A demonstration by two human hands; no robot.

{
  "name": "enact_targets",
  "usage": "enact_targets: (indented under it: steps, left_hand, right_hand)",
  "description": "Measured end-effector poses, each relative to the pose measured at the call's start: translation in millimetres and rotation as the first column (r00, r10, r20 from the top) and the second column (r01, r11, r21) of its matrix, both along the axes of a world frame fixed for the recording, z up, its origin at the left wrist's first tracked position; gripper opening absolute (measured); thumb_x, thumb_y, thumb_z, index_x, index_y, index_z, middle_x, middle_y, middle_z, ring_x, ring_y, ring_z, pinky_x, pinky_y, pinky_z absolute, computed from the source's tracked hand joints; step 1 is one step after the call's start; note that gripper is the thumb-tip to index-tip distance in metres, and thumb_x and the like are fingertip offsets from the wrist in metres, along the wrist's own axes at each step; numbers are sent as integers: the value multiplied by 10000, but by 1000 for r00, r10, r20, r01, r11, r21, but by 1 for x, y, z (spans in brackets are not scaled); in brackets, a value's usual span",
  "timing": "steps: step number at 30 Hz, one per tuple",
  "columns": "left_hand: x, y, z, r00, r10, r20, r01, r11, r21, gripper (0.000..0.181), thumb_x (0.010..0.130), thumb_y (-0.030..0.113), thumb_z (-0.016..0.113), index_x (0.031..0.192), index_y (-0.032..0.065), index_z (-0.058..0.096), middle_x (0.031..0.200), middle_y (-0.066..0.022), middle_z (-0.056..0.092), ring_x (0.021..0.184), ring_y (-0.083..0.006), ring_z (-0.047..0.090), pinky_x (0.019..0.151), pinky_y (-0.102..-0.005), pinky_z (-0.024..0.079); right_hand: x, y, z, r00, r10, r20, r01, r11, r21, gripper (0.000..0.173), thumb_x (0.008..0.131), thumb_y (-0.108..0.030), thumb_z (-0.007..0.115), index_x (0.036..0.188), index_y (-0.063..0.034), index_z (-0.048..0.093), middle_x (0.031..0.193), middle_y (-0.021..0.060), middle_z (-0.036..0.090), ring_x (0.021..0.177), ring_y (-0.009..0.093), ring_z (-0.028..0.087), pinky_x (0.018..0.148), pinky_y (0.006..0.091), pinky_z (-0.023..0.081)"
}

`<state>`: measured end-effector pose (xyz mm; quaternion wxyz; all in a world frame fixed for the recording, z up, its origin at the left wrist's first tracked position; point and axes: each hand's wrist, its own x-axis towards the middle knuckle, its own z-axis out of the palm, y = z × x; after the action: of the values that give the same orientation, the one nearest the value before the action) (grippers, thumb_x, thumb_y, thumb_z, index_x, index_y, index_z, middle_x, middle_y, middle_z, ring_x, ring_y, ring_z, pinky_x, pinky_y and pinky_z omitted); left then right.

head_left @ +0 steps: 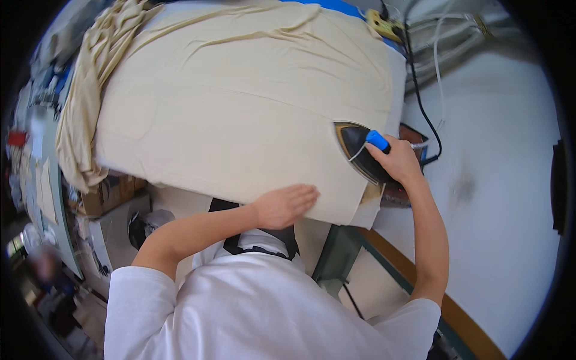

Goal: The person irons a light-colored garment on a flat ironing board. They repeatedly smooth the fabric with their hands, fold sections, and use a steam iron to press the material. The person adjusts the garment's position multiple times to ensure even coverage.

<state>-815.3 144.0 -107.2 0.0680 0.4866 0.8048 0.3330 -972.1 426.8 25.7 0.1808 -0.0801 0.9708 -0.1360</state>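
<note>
A wide piece of cream fabric (234,117) is spread over a padded ironing table, smooth at the front and wrinkled at the far side. At its right edge, my right hand (398,157) grips the handle of an electric iron (355,141) with a black body and a blue handle end. The iron's tip points to the far left, and its sole lies over the fabric's edge. My left hand (288,204) lies flat near the front edge of the fabric, palm down, holding nothing. Brownish scorch marks (371,194) show on the cover by the iron's heel.
A black cord (418,94) runs from the iron up to a yellow power strip (382,24) at the far right corner. Bunched cream fabric (90,103) hangs over the left end. Beneath it sits a cardboard box (110,193). A person (49,270) is at the far left.
</note>
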Motion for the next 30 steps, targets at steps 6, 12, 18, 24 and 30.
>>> enact_targets:
  steps: [6,12,18,24,30]
  left_hand:
    - [13,-7,-5,946,308,103,-322,931,170,535,806,117,678,1294,-73,567,1448,-233,500,1397,-380,441,1208,-477,318]
    - [15,-117,15,466,844,-265,-866,497,60,348,744,67,635,1075,-41,616,1063,-174,596,1000,-316,580,872,-427,445]
    - [40,-136,12,605,776,-180,-780,622,64,317,746,52,621,1050,-35,619,936,-136,555,898,-302,555,837,-410,442]
    - [17,-239,14,364,888,-280,-919,392,46,263,760,40,648,1015,-16,620,1038,-164,589,987,-337,574,887,-451,440]
    - [46,-308,8,479,857,-189,-878,471,-88,203,762,29,657,958,10,605,961,-140,592,922,-313,587,867,-437,443]
  right_hand:
    - [-14,28,-17,998,66,3,-65,988,-139,457,868,-422,737,874,34,705,728,242,668,675,376,672,667,433,514]
    - [-7,-74,-3,959,278,54,-276,960,-38,475,856,-440,746,814,26,666,707,274,652,701,453,661,648,488,516]
    - [-28,-190,-6,933,360,-28,-361,927,-104,515,895,-469,697,870,45,677,728,282,653,705,448,656,663,483,508]
    - [-32,-253,-3,920,392,-15,-391,914,-108,546,896,-492,699,881,53,682,727,275,659,692,421,663,671,475,505]
    - [-38,-322,-2,939,343,34,-338,936,-101,543,903,-486,693,880,56,682,749,298,663,736,459,668,693,503,518]
